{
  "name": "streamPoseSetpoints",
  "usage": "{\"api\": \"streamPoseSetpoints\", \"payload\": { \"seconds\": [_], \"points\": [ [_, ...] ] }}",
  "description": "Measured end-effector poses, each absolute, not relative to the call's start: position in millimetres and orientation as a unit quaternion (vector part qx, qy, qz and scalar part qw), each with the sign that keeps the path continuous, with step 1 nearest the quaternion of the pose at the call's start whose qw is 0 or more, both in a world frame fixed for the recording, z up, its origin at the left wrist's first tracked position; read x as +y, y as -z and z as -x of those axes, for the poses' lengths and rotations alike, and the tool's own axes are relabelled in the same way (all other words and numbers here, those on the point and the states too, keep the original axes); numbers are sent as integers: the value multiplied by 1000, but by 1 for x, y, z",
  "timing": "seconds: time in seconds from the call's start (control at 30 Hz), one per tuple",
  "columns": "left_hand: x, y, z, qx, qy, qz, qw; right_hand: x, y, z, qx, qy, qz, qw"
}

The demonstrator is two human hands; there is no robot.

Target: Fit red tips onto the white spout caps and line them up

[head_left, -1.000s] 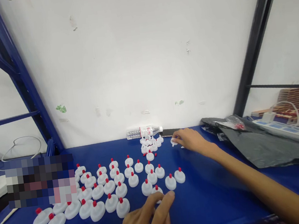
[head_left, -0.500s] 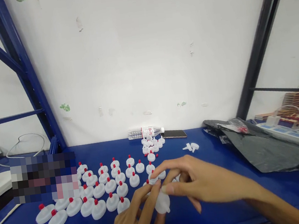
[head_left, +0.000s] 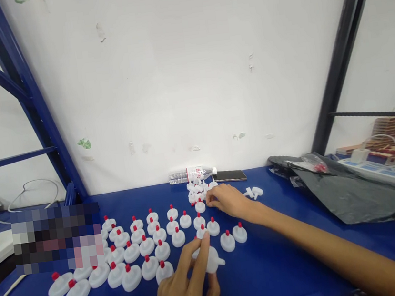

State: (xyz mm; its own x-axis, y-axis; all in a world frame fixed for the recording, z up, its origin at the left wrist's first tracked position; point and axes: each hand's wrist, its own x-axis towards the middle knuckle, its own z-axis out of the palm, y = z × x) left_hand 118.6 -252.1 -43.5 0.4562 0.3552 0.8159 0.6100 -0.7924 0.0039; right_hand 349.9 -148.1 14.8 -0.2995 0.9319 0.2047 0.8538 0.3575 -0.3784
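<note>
My left hand (head_left: 186, 288) is low in the middle, its fingers pinched on a white plastic cap (head_left: 211, 259) with a bare spout and no red tip. My right hand (head_left: 227, 201) reaches forward to the small pile of loose white caps and red tips (head_left: 198, 192), fingers curled at the pile's right edge. What they hold, if anything, is hidden. Several finished white caps with red tips (head_left: 138, 249) stand in rows on the blue tabletop (head_left: 269, 264) to the left. Two loose white caps (head_left: 253, 192) lie right of my right hand.
A water bottle (head_left: 191, 174) and a phone (head_left: 230, 176) lie by the white wall. A black plastic bag (head_left: 346, 187) lies at the right, with a power strip (head_left: 380, 169) beyond it. Blue shelf posts (head_left: 21, 93) stand at the left.
A second ago my right hand was at the far loose caps. It brought a white cap to my left hand, which now holds it. My right hand has gone back out to the pile.
</note>
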Motion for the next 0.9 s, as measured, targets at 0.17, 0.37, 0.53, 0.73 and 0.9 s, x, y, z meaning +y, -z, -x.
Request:
{"api": "streamPoseSetpoints", "payload": {
  "seconds": [0.17,0.37,0.53,0.73,0.9],
  "points": [
    [-253,46,-118,-287,437,842,131,-154,-24,-360,-799,-108,552,212],
    [-255,45,-119,-291,441,842,110,-221,-63,-363,-762,-190,528,323],
    [-255,44,-119,-277,426,849,147,-293,-53,-338,-723,-202,490,444],
    [-254,43,-118,-274,405,858,159,-299,-20,-316,-737,-249,460,428],
    [-255,46,-119,-285,393,861,153,-302,-8,-318,-801,-100,408,426]
  ]
}}
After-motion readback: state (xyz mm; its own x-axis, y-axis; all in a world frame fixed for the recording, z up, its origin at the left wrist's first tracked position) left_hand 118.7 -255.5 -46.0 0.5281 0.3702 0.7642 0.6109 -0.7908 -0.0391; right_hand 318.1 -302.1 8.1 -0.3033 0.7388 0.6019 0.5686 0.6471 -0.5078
